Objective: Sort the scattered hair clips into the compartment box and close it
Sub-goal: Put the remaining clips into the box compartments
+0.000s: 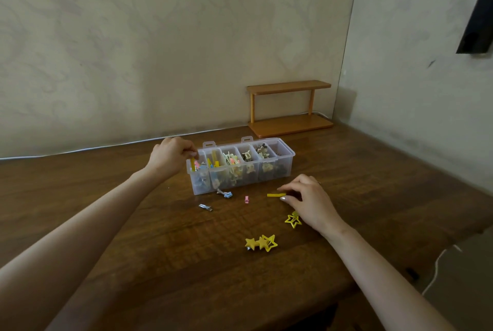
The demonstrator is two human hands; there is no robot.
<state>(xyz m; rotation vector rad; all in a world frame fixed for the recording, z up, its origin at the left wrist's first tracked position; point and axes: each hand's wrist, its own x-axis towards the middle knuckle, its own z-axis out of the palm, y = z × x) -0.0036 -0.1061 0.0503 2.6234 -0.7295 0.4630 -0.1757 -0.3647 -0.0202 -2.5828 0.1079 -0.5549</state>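
A clear plastic compartment box (277, 170) stands open on the wooden table, its sections filled with mixed hair clips. My left hand (170, 156) hovers over the box's left end, pinching a yellow bar clip (192, 164) that hangs above the leftmost compartment. My right hand (310, 202) rests on the table in front of the box, fingertips closed on another yellow bar clip (274, 195). Loose on the table lie a blue clip (225, 193), a silver clip (205, 207), a small pink clip (247, 199), a yellow star outline clip (293, 220) and a group of yellow star clips (261, 243).
A small wooden two-tier shelf (289, 106) stands at the back against the wall. A white cable (106, 146) runs along the table's far edge. The table's right edge (440, 245) drops off close to my right forearm.
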